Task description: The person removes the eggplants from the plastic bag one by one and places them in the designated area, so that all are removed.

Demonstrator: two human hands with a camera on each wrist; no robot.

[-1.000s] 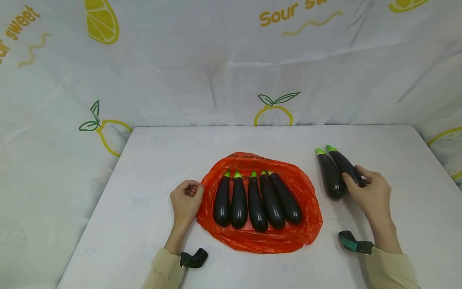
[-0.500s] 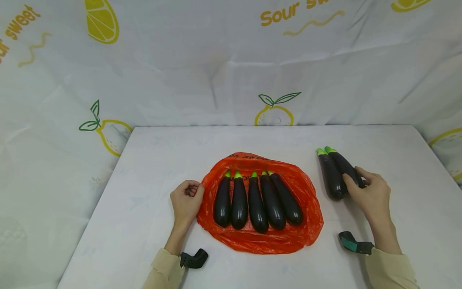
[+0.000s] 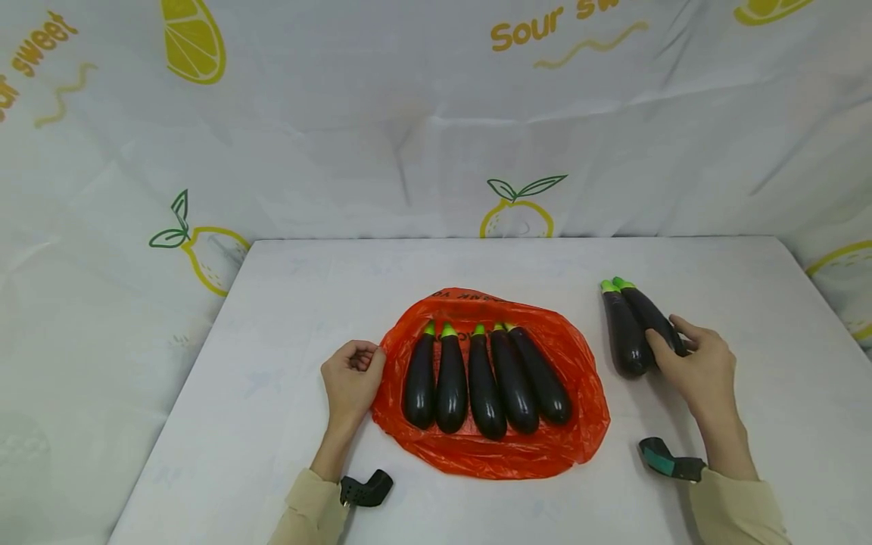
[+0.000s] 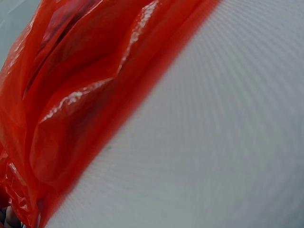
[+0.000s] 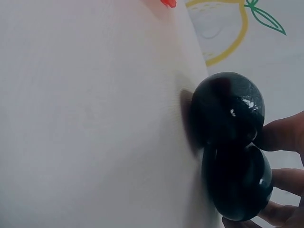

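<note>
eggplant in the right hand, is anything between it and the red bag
Yes: the other loose eggplant lies alongside the held eggplant, on the side facing the red bag; past it, only bare tabletop shows.

A white counter with a red bag and two eggplants to its right.
From here the counter shows a straight far edge with both far corners, and a pale top with a few faint marks. Near its middle the bag lies spread out in a rough round, thin, shiny plastic, crinkled all about the rim, with dark lettering toward the far side. Over on the right, near the bag but apart from it, the eggplants sit side by side and touching, dark and glossy, green caps toward the far edge. A shadow falls beside them; whether the right-hand one fully rests on the counter, I can't tell.
</note>
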